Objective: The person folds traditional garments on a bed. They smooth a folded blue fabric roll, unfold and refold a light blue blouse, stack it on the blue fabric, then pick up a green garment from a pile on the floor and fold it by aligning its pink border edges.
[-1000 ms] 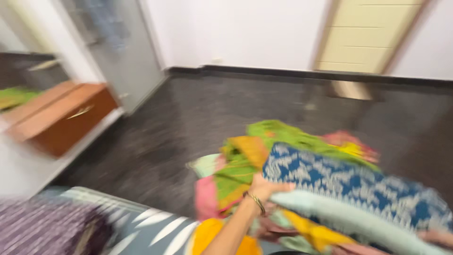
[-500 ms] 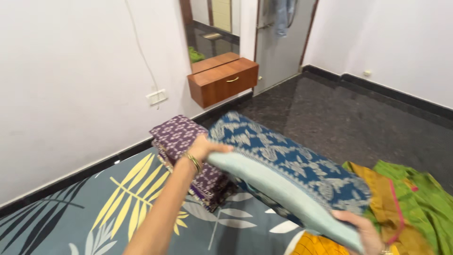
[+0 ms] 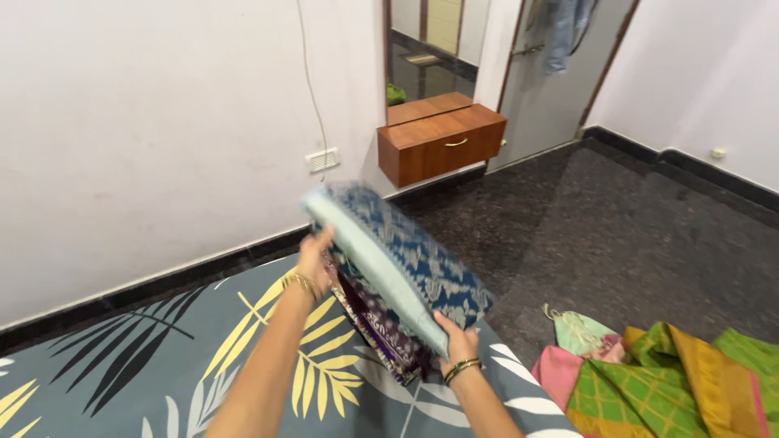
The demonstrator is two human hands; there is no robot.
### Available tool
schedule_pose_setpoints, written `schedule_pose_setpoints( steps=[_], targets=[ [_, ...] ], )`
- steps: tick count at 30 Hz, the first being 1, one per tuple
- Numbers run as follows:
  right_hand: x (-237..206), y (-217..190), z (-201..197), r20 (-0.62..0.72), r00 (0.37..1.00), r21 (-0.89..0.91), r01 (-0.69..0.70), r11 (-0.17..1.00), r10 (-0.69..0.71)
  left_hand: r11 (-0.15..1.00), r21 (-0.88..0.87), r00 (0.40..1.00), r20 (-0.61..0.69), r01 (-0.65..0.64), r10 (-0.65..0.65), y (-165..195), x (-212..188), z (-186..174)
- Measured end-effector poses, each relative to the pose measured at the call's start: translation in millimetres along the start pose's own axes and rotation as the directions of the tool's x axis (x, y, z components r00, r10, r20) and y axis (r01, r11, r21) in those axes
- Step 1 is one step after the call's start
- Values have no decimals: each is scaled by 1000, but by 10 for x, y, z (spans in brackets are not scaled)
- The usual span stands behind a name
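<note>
Two folded cloths [image 3: 406, 251], one wooden drawer [image 3: 442, 144], two hands [image 3: 315, 258].

A grey bedsheet with yellow and black leaf prints [image 3: 122, 365] fills the lower left. A wooden wall-mounted drawer [image 3: 442, 144] hangs at upper centre below a mirror [image 3: 426, 45]. Green, orange and pink folded fabrics [image 3: 657, 381] lie on the dark speckled floor [image 3: 617, 219] at lower right.

Seen from one head-worn camera, looking steeply down and forward, close above both hands, toward the wall beyond them.
</note>
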State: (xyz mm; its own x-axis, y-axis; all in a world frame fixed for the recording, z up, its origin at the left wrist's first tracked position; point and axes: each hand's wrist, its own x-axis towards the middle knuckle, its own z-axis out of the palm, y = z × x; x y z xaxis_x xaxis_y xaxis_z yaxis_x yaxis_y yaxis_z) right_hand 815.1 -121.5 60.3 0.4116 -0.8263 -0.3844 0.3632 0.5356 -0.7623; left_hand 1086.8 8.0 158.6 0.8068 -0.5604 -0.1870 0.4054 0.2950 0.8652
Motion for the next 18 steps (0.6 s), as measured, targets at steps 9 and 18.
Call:
schedule_pose_setpoints(
  steps=[9, 18],
  targets=[
    [-273, -27, 223, 37, 992, -54, -123, 991, 125, 317, 868, 912, -300, 382, -279, -1580, -604, -925],
    [-319, 19, 24, -25, 965, -840, 123, 529, -263, -200, 885, 802, -466, 421, -374, -1920, -568, -819]
  ],
)
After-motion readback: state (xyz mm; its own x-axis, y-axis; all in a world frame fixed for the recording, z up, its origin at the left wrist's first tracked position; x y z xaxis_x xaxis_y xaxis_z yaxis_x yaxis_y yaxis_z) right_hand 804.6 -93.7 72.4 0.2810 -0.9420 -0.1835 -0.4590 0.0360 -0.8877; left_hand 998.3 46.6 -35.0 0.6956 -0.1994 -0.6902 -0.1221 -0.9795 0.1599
